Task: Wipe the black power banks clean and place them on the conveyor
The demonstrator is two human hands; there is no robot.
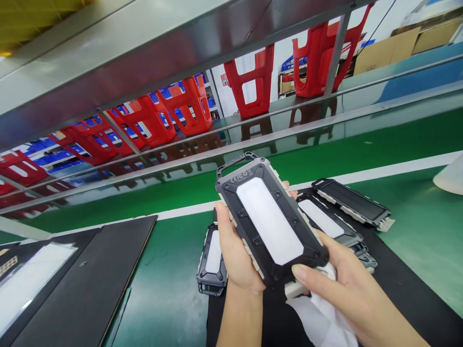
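A black rugged power bank (235, 197) with a long white light panel and a carry loop at its top is held up, tilted, in the middle of the view. My left hand (238, 258) wraps around it from below, its thumb along the left edge and fingertips showing past the right edge. At the bottom right corner, my right hand (349, 284) rests its thumb on the casing and grips a white cloth (321, 320). Similar power banks lie behind: one at left (213, 255), a few stacked at right (323, 219), and one with its dark panel up (356, 201).
A black mat (408, 289) lies under the power banks on the green bench (173, 284). At left is a dark board (90, 279) with a clear plastic sheet (39, 274). Red stools (251, 103) stand upside down beyond a metal rail. A white rounded object (450, 176) sits far right.
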